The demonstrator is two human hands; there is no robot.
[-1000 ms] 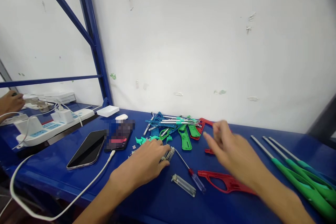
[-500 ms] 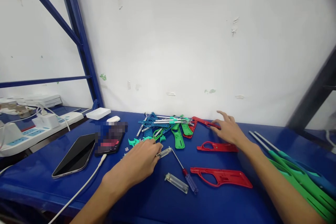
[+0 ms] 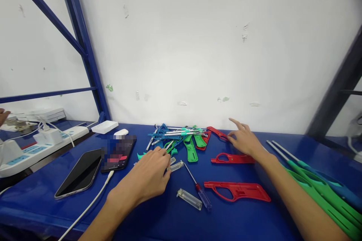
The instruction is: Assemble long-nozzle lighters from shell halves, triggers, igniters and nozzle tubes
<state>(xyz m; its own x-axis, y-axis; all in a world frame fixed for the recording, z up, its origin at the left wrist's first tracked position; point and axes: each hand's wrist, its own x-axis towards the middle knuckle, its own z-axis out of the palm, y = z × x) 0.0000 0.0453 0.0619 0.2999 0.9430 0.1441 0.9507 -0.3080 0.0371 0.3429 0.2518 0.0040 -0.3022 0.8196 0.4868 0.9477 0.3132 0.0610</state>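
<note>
My left hand is curled palm down over small parts, its fingertips mostly hidden. Just beyond its thumb lies a clear lighter fuel tank, with another partly covered beside it. Turquoise trigger pieces peek out past the knuckles. My right hand is open, fingers spread, its fingertips by the end of a red lighter casing half; whether they touch it is unclear. Below that hand rests a second red casing half, and nearer me a third. A screwdriver lies beside a clear tank.
Metal lighter rods and green casing halves are heaped near the wall. Long green and blue lighters lie at right. Two phones, a white cable and a power strip occupy the left. Another person's hand shows there.
My left hand has shifted off the clear tank, which now lies on the table past its thumb. My right hand's fingers have drawn slightly away from the red casing's end.
</note>
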